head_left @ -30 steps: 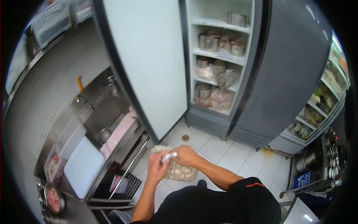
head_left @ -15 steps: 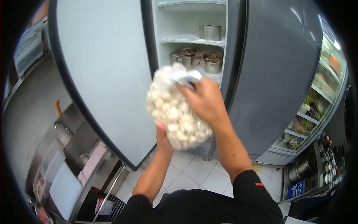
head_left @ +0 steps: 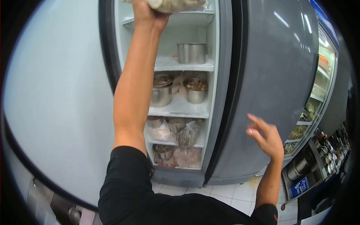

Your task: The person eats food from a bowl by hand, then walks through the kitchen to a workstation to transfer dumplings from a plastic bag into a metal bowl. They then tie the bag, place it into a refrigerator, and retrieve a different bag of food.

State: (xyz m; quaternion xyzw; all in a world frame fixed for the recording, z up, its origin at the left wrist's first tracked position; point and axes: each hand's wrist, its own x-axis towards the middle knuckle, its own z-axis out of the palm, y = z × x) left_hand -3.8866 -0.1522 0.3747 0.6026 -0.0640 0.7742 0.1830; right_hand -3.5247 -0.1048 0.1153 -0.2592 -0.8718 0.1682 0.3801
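Observation:
At the top of the view my left hand [head_left: 150,15] is raised at the upper part of the open fridge. It holds a clear bag of pale, round pieces [head_left: 176,4] from below; the bag is cut off by the frame's top edge. My right hand [head_left: 265,138] is empty, fingers apart, in front of the grey fridge door [head_left: 270,75] on the right. Below the bag, a steel pot [head_left: 192,53] stands on a fridge shelf [head_left: 165,64].
Two filled steel pots, one at the left [head_left: 162,93] and one at the right [head_left: 195,90], share the shelf below. Bagged food [head_left: 188,135] lies lower. The open white door [head_left: 56,93] fills the left side. A steel rack [head_left: 318,159] stands at the lower right.
The bag has gone up to the top of the fridge on my left hand. My right hand has let go of the bag's top and moved right and down. The view has shifted closer to the fridge.

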